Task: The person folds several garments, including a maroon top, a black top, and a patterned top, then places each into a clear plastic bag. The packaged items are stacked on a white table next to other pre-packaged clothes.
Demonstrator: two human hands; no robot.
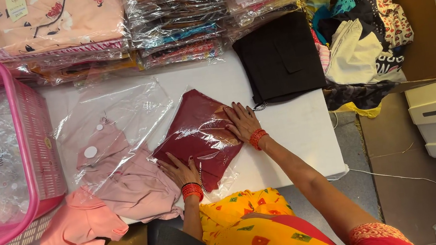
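The maroon garment [197, 137], folded inside a clear plastic bag [172, 124], lies on the white table [299, 127] beside a pale pink garment [128, 179]. The left hand [181, 171] presses flat, fingers spread, on its near edge; the right hand [241, 122] lies open on its far corner (neither grasps). It looks light, soft and slippery in plastic, best held at the folded edges. A pink basket [38, 132] stands left.

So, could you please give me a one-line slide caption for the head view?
Both hands, left hand and right hand, press a bagged maroon garment flat on the white table.
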